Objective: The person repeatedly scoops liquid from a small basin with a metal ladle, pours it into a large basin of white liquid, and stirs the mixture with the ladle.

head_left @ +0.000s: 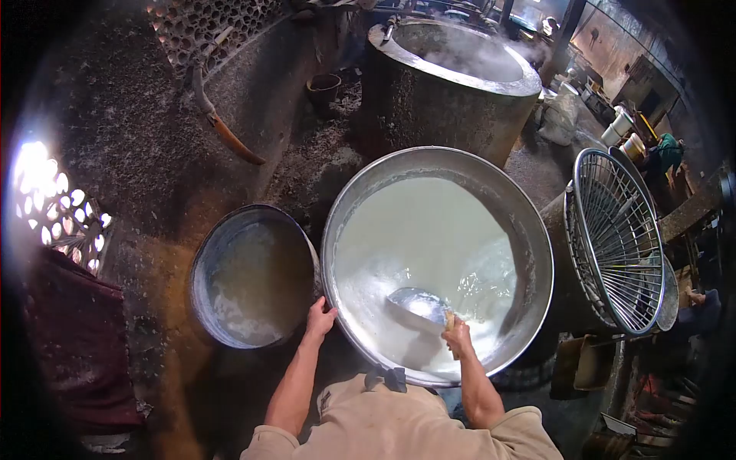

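A wide metal pot (534,201) full of milky white liquid (422,230) stands right in front of me. My left hand (320,317) is closed on its near left rim. Over the near part of the pot, my right hand (458,338) grips the short, light-coloured handle of a scoop (418,300). The scoop's shiny round metal bowl points left, at the liquid's surface; how deep it dips I cannot tell. Close to my left hand, a smaller metal tub (201,287) holds cloudy brownish liquid.
Beyond the pot rises a large round vat (452,100) with steam coming off it. A metal wire basket (621,238) leans at the right. A dark bucket (323,88) is by the left wall, and a dark red cloth (77,337) hangs at far left. Another person's arm (698,303) shows at far right.
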`<act>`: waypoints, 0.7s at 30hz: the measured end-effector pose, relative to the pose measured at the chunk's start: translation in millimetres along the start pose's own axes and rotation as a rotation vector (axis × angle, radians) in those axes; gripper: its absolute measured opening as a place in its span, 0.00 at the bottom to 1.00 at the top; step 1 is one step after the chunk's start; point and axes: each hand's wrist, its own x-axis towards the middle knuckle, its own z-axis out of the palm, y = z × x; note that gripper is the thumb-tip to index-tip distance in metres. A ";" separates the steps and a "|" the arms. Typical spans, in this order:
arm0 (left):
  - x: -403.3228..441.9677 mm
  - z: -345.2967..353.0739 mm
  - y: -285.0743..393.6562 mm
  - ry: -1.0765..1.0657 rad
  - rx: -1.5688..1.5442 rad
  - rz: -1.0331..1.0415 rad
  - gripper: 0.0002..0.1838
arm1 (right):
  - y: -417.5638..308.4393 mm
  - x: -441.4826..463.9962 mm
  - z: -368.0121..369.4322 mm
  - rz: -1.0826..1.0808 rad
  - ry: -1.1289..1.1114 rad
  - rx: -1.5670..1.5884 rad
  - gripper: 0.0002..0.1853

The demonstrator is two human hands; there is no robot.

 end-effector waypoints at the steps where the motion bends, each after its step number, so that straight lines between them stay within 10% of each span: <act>1: -1.8 -2.6 5.1 -0.006 -0.001 0.002 0.28 | -8.4 -8.5 7.7 0.017 -0.018 -0.005 0.18; 14: 15.4 -22.3 -2.5 -0.169 0.041 0.042 0.23 | -176.0 -52.4 -28.3 -0.004 -0.228 0.061 0.34; 21: 18.9 -18.2 -14.5 -0.123 0.097 0.056 0.22 | -236.9 58.4 16.8 -0.490 0.199 -0.388 0.29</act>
